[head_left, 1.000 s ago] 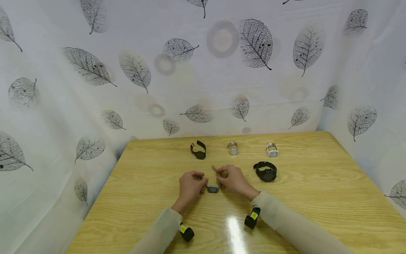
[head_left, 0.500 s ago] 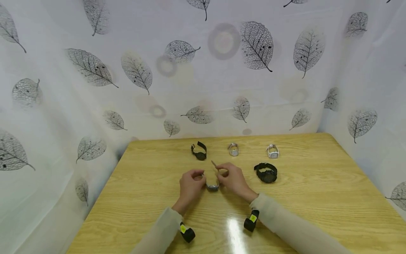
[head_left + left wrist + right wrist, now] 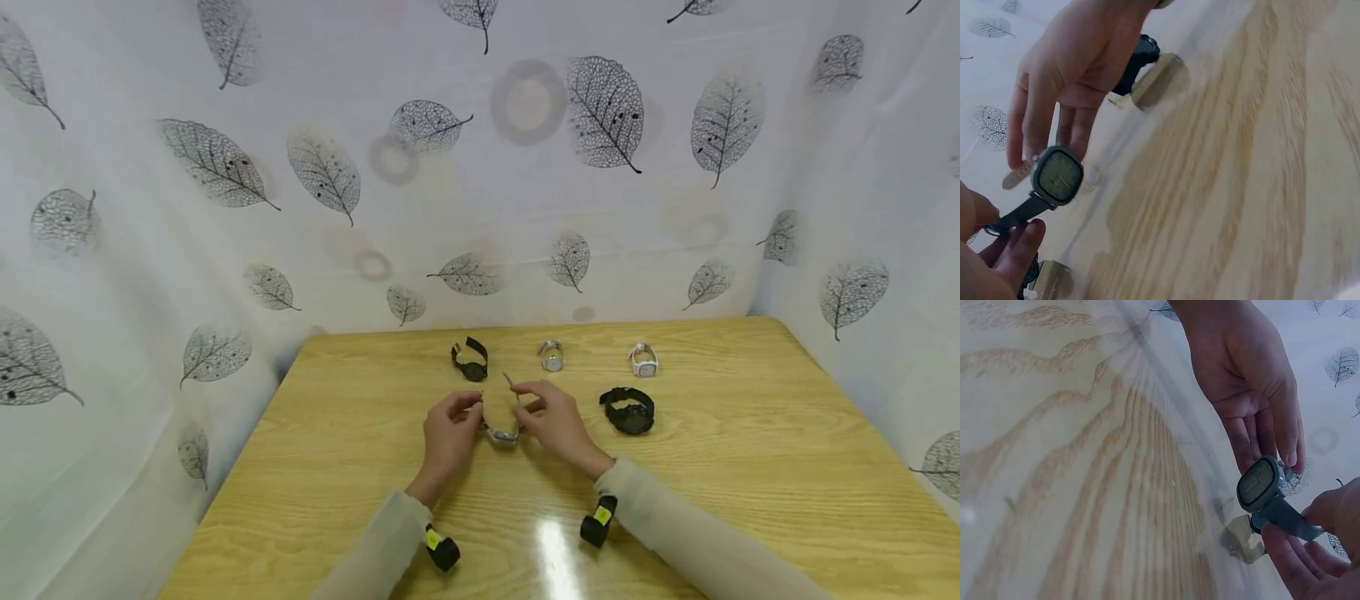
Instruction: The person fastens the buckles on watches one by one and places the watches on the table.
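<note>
A wristwatch (image 3: 504, 437) with a squarish face and undone strap hangs between both hands over the table. My left hand (image 3: 450, 435) pinches one strap half between thumb and fingers. My right hand (image 3: 557, 423) pinches the other half, whose free tip sticks up past the fingers. In the left wrist view the watch face (image 3: 1058, 176) is turned toward the camera, and a pale strap end (image 3: 1016, 175) with holes shows beside the right hand's fingers. From the right wrist side, the grey strap (image 3: 1291, 517) runs from the case into the right hand's fingers.
Several other watches stand on the wooden table (image 3: 337, 467): a black one (image 3: 473, 371) at back left, a rose-toned one (image 3: 552, 358), a white one (image 3: 645, 362) and a large black one (image 3: 632, 417) right of the hands. A leaf-patterned curtain (image 3: 465, 200) surrounds the back and sides.
Both hands have shifted slightly away from the person, carrying the watch with them. Its face has tilted, and the strap ends now stand more upright.
</note>
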Motion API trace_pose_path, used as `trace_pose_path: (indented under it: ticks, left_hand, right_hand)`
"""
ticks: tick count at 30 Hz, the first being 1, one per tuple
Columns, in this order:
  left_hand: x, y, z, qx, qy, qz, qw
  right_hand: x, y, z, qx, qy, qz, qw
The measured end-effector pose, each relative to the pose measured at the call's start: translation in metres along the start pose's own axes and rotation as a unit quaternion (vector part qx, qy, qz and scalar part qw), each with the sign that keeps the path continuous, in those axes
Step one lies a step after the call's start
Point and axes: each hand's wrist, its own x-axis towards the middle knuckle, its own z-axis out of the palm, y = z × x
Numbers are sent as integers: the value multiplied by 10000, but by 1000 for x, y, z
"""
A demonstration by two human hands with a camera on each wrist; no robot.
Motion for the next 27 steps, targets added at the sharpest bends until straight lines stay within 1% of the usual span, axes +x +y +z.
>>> trace_pose_path:
  ticks: [4,8,11,13,16,21,27]
  left_hand:
    - [0,0,1,-138,-5,365,9992]
    - [3,1,1,-469,0,836,9954]
    - [5,3,1,-690,35,1064,9919]
    - [7,6,1,-806,30,1118,9904]
    - [10,8,1,-929,-15,1163,9889]
    - [15,12,0,-1163,-119,1237,9854]
    - [20,14,1,-1276,-148,1400,9818]
  right_hand:
    - [1,1,-4,265,-46,-68,9996]
    - [4,-1,-9,399,79,-351,9986]
    - [8,-1,-11,527,209,-574,9967]
    - [10,-2,-12,572,322,-711,9953]
    - [12,-4,-13,518,443,-796,9945]
    - [16,-11,-14,387,554,-811,9944]
    - [19,-17,-16,389,708,-765,9938]
